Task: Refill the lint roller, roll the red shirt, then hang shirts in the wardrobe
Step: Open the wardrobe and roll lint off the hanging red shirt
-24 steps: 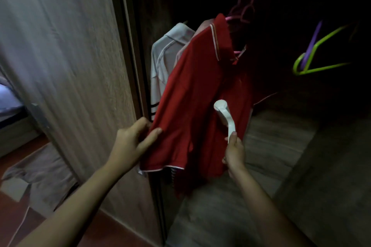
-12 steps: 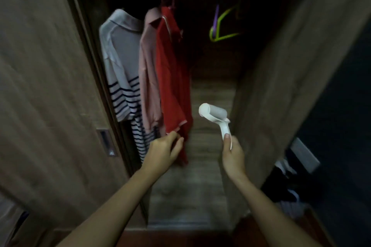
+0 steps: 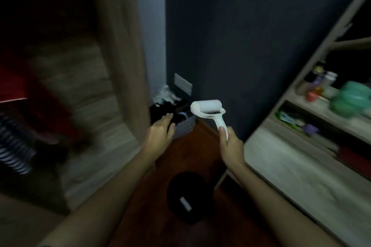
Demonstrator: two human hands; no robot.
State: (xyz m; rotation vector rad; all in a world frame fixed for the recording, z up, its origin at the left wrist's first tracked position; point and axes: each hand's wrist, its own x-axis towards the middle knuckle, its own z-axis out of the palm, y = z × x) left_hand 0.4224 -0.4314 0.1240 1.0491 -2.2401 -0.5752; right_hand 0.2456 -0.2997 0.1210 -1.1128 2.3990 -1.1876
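White lint roller (image 3: 207, 108) — handle gripped upright in right hand (image 3: 230, 144); left hand (image 3: 160, 132) empty, fingers spread — just beside.

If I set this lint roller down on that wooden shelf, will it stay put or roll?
The lint roller looks like light, rigid plastic. Its drum is a cylinder, so it may roll; the offset handle held by the right hand would probably stop it. The shelf looks flat.

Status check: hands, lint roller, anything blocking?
Right hand gripping lint roller by its handle, roll up. Left hand open, empty. Red shirt in wardrobe, blurred. Nothing blocking.
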